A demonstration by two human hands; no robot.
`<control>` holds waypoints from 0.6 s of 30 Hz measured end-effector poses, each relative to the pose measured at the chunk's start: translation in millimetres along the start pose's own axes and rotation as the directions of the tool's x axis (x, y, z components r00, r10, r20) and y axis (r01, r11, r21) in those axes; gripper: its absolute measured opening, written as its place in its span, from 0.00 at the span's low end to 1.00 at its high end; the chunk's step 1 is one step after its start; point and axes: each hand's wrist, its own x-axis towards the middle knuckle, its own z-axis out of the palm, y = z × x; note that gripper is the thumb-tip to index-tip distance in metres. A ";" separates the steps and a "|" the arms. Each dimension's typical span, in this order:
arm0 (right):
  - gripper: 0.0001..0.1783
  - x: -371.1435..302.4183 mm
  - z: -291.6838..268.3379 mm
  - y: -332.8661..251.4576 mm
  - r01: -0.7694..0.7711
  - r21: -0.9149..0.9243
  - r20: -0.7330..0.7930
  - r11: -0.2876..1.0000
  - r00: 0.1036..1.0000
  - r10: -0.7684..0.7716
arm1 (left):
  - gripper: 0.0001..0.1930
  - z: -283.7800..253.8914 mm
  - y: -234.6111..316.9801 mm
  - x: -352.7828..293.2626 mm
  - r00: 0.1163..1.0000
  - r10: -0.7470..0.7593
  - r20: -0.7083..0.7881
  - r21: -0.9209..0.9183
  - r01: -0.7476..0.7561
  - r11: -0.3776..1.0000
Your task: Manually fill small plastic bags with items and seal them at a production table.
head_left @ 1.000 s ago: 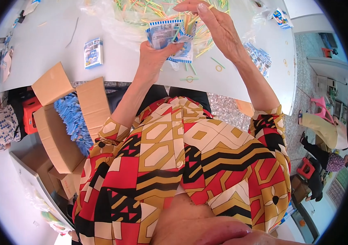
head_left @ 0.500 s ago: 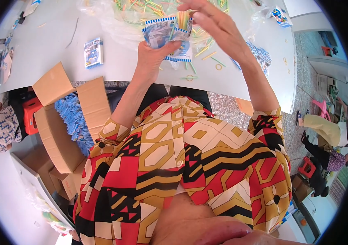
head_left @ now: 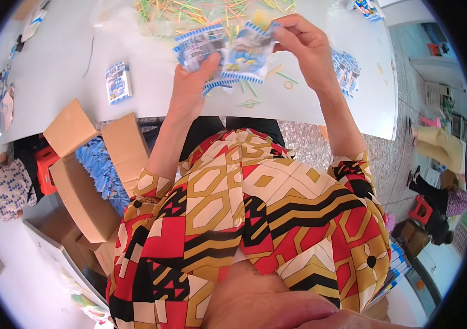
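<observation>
My left hand point(head_left: 188, 88) grips a few blue-and-white printed packets point(head_left: 198, 48), its thumb lying across them. At the top corner of another such packet point(head_left: 249, 59), my right hand point(head_left: 311, 52) pinches the edge between thumb and fingers. Yellow sticks point(head_left: 262, 19) show at that packet's upper opening. Blur hides some of the detail there. Behind the hands, thin coloured sticks point(head_left: 189, 10) lie heaped on clear plastic. Below the packets are a few loose green sticks point(head_left: 251, 89) and a rubber band point(head_left: 288, 85).
On the white table point(head_left: 151, 60), a bundle of packets point(head_left: 118, 85) lies left and a fanned pile of packets point(head_left: 347, 71) right. A cardboard box point(head_left: 83, 194) of blue packets point(head_left: 102, 164) stands at my left. A person point(head_left: 11, 183) is at far left; others are at far right.
My right hand has come down onto the packet's corner and pulled it to the right of the others, its printed front now showing. My left hand has shifted slightly left.
</observation>
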 end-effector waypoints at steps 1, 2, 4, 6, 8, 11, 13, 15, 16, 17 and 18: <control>0.08 -4.9 -3.2 -5.8 0.054 -0.005 -0.115 0.999 0.992 -0.055 | 0.13 -2.7 0.6 -1.6 1.000 -0.008 -0.012 -0.007 0.008 1.000; 0.08 -11.3 -9.2 -9.6 0.106 -0.021 -0.236 0.994 0.966 -0.108 | 0.12 -3.1 0.4 -2.3 1.000 -0.021 -0.017 -0.014 0.021 1.000; 0.08 -18.9 -25.1 -4.3 0.162 -0.036 -0.320 0.986 0.933 -0.165 | 0.11 -3.1 1.0 -3.0 1.000 -0.020 -0.005 0.013 0.020 1.000; 0.08 -27.5 -47.4 18.7 0.160 -0.261 -0.216 0.952 0.952 -0.219 | 0.12 1.1 -2.0 -1.2 1.000 -0.002 -0.022 0.055 0.004 0.998; 0.08 -42.3 -65.1 22.4 0.119 -0.293 -0.257 0.949 0.946 -0.198 | 0.12 -1.0 -1.8 -1.7 1.000 0.013 0.000 0.072 -0.013 0.997; 0.09 -58.0 -85.5 12.0 0.125 -0.230 -0.488 0.965 0.843 -0.225 | 0.13 0.4 -1.9 -0.4 1.000 0.025 -0.013 0.077 -0.024 0.997; 0.08 -65.3 -94.3 26.0 0.079 -0.235 -0.504 0.969 0.843 -0.190 | 0.13 3.4 -2.6 0.5 0.999 0.042 -0.034 0.086 -0.039 0.995; 0.08 -72.2 -97.6 35.4 0.036 -0.244 -0.519 0.969 0.839 -0.162 | 0.13 8.3 -4.2 1.2 0.998 0.053 -0.018 0.105 -0.051 0.993; 0.08 -75.1 -96.5 39.2 0.016 -0.218 -0.556 0.976 0.820 -0.138 | 0.13 10.4 -4.9 1.7 0.998 0.069 -0.011 0.122 -0.067 0.990; 0.07 -79.3 -96.0 44.3 -0.001 -0.186 -0.589 0.983 0.801 -0.110 | 0.13 11.4 -5.9 1.4 0.998 0.067 -0.008 0.127 -0.065 0.990; 0.07 -84.3 -97.9 53.9 -0.003 -0.186 -0.597 0.983 0.795 -0.110 | 0.14 10.3 -6.3 1.7 0.998 0.060 -0.004 0.133 -0.059 0.989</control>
